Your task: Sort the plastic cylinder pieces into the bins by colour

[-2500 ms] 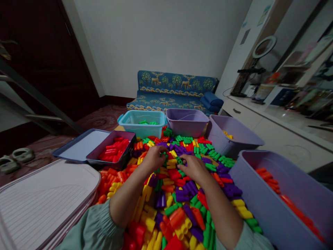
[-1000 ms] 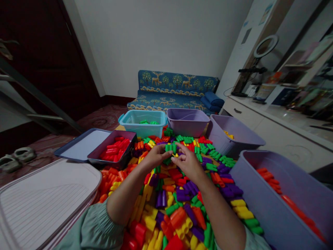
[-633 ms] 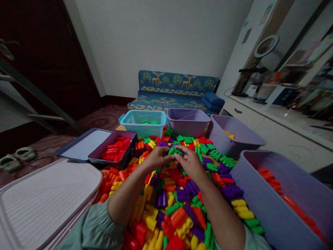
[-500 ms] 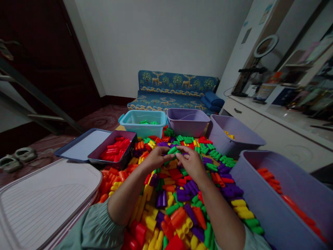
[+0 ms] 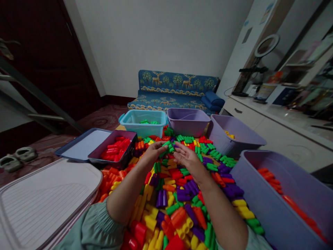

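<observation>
My left hand (image 5: 154, 152) is closed on green plastic blocks (image 5: 168, 148) over the middle of the table. Close by on the right, my right hand (image 5: 186, 157) has its fingers apart at the right side of the green blocks; I see nothing gripped in it. Below both hands lies a thick spread of red, yellow, orange, green and purple blocks (image 5: 184, 192). Beyond them stand a light blue bin (image 5: 143, 129) with green blocks inside and a purple bin (image 5: 188, 126).
On the left, a dark case (image 5: 126, 156) holds red blocks, near a white lid (image 5: 49, 201). To the right are a lilac bin (image 5: 226, 144) with yellow blocks and a larger bin (image 5: 262, 198) with orange-red ones. A patterned sofa (image 5: 177, 90) stands behind.
The green blocks have shifted slightly up and left with my left hand. My right hand's fingers have come off them and spread a little.
</observation>
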The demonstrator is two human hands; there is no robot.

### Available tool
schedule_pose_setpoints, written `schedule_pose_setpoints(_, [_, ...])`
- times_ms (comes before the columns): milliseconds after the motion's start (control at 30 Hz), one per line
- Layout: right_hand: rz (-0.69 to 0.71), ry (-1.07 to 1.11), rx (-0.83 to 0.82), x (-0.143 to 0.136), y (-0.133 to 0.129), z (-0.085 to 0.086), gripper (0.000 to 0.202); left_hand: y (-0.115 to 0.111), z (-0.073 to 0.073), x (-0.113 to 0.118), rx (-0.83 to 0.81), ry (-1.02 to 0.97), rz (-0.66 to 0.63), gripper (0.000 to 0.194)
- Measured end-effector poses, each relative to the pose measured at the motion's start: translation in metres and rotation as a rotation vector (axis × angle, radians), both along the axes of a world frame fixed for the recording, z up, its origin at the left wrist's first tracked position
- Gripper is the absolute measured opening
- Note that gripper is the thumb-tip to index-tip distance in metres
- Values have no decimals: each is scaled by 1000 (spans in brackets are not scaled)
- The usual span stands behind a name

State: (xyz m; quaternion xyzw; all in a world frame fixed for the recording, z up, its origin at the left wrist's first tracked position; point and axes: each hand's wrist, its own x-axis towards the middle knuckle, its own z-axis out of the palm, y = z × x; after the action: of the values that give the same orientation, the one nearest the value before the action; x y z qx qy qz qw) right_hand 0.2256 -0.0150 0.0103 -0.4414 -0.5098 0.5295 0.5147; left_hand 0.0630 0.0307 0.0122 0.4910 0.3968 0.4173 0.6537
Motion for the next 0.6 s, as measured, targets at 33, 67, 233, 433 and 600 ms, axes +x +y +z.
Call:
schedule_pose_setpoints(33, [23,22,-24,0,-1,2,76,1,0,0,-29,-28,7,34])
schedule_pose_setpoints(67, [31,40,-45,0,-3,4,76,2,0,1,-55,-62,16,31])
schedule_pose_setpoints(233, [-118,144,-130,3,-3,7,73,3,11,1,-285,-349,188,12])
schedule_pose_setpoints(433, [-199,252,-263,11,0,9,62,19,47,-16,-544,-613,375,9])
schedule_pose_setpoints(600, [-227,268,-266,11,2,12,59,64,88,-26,-402,-687,504,11])
